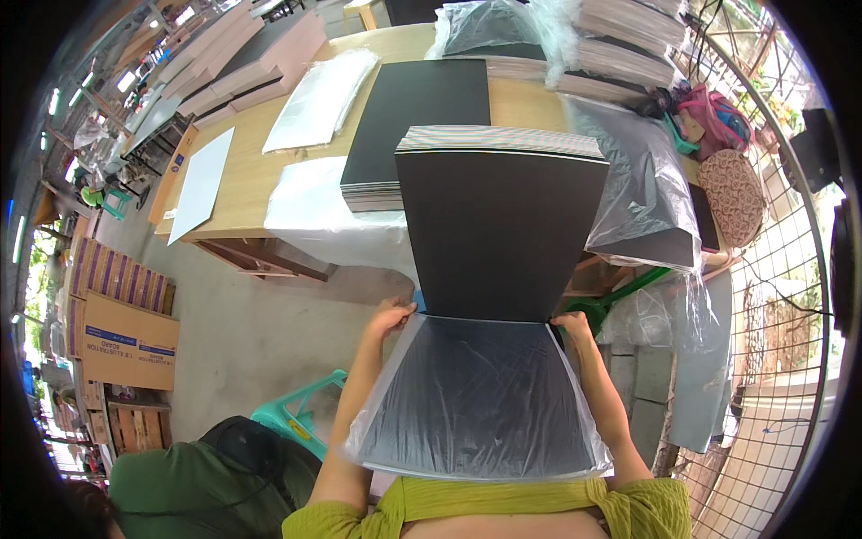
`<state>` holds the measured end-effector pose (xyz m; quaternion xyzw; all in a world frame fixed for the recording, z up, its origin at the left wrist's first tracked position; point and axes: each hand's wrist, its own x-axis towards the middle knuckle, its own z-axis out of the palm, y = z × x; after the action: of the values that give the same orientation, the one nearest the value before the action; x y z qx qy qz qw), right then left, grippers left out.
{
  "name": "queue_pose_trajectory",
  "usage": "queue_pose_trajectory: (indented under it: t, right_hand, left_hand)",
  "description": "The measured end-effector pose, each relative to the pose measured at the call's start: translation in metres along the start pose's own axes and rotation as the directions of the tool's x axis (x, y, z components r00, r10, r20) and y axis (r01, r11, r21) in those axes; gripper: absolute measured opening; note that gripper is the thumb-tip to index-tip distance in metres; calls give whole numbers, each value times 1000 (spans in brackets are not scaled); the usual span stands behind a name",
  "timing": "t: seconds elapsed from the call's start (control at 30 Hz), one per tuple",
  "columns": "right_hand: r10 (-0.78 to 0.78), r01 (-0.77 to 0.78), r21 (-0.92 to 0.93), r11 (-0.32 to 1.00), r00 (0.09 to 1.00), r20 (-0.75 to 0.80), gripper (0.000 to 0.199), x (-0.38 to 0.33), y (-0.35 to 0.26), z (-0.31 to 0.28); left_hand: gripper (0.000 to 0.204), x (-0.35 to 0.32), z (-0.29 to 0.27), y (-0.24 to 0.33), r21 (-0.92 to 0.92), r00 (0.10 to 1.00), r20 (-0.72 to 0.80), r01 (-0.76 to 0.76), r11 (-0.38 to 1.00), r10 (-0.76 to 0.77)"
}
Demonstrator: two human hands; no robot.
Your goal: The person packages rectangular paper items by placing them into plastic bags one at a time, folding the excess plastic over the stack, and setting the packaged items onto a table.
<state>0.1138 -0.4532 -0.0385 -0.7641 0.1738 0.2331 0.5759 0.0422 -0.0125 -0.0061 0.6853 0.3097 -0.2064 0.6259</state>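
Covering a tall stack of black boards [503, 225] with clear plastic appears partway along. The far part of the stack is bare, its matt black face tilted toward the viewer and its pale layered edges showing along the top. Nearer the body, a wrinkled clear plastic cover [476, 395] lies over a dark surface; whether that is the same stack continuing cannot be told. Left to do, judging by this, is the bare upper section. The bare stack rises between and just beyond the person's 2 hands, in front of the desk [247, 166], and the cover spreads from the hands back to the waist. The left hand [392, 316] and right hand [573, 328] are closed in pinches at the 2 far corners of the plastic, beside the stack's lower edge; whether they also grip the boards is hidden. On the desk lie 1 uncovered black board stack [422, 108] and, to the right, 1 plastic-wrapped stack [628, 180].
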Motion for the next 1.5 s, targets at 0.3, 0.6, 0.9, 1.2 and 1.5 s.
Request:
queue_pose_trajectory:
  t: [0.3,0.6,0.9,1.2,1.5]
  right_hand:
    - [5,-9,66,998,998,57,20,-54,-42,9]
    - [-62,83,274,958,995,-84,55,-15,-4,15]
    - [97,-70,93,993,940,-326,49,38,75,-59]
    - [-127,209,-222,952,934,333,19,-102,-159,-68]
    - [-231,533,-553,640,820,523,32,-192,-255,-61]
  left_hand:
    - [57,-34,4,3,-64,988,43,-146,987,149]
    - [65,-30,26,-3,11,958,49,-282,959,281]
    - [39,-31,-43,55,469,627,-550,-314,825,552]
    - [32,-2,-167,192,776,431,-155,-504,380,889]
    - [21,37,-209,210,767,173,-641,104,633,748]
